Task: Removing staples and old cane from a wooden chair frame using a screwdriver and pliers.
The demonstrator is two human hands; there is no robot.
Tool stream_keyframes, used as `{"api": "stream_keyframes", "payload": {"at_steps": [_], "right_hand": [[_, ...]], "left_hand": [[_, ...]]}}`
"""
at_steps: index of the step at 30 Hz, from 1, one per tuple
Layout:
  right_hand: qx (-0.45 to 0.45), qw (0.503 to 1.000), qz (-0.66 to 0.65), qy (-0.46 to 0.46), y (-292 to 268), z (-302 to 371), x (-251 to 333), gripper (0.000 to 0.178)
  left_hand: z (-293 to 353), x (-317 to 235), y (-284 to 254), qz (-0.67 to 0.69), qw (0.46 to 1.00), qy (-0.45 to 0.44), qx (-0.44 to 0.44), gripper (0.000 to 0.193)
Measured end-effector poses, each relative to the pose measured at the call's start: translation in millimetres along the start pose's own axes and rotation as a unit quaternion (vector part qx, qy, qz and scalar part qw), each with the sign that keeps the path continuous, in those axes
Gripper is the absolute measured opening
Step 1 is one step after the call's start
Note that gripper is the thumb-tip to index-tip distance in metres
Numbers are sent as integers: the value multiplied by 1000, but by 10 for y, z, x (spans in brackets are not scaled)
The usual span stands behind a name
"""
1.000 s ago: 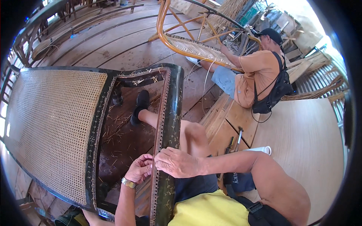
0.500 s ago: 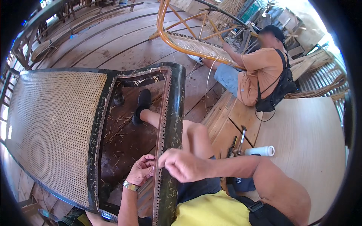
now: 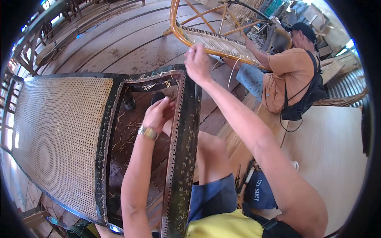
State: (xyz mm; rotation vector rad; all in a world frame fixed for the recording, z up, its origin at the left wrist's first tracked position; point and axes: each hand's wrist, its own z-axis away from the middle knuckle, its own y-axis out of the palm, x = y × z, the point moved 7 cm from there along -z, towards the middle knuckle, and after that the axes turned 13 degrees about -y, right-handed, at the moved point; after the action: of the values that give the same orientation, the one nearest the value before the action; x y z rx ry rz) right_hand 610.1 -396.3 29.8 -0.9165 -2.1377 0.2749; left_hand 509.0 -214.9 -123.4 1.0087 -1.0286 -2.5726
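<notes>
A dark chair frame (image 3: 183,174) with floral inlay stands before me, a row of small holes along its near rail. Its large left section holds a woven cane panel (image 3: 59,142); the section beside it is an open gap. Inside that gap is my left hand (image 3: 156,115), wearing a wristwatch, fingers loosely extended toward the holed rail. My right hand (image 3: 197,65) is raised above the frame's far right corner, fingers closed; whatever they may hold is too fine to see. Bits of cane (image 3: 149,86) lie along the far rail.
Ahead on the right, another person (image 3: 293,73) sits by an amber-coloured frame (image 3: 174,29) strung with strands. To my right lie a navy pouch (image 3: 260,194), hand tools (image 3: 247,178) and a pale board (image 3: 325,142). Cane scraps litter the floor under the gap.
My right hand has risen from the near rail, up and away to the frame's far corner. My left hand has slid farther along the gap. My view has shifted slightly.
</notes>
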Motion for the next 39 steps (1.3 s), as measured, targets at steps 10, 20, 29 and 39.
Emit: {"api": "stream_keyframes", "payload": {"at_steps": [10,20,29,39], "right_hand": [[-68,994,-48,72,186,70,-198,10],[-39,990,-102,90,209,56,-175,15],[-36,987,-129,91,192,68,-119,13],[-57,976,-192,80,156,50,-205,6]], "left_hand": [[-1028,-44,155,102,993,-8,67,12],[-529,-515,59,-370,844,241,-306,28],[-564,-325,272,210,956,202,29,8],[-237,-655,97,-241,875,351,-231,37]]}}
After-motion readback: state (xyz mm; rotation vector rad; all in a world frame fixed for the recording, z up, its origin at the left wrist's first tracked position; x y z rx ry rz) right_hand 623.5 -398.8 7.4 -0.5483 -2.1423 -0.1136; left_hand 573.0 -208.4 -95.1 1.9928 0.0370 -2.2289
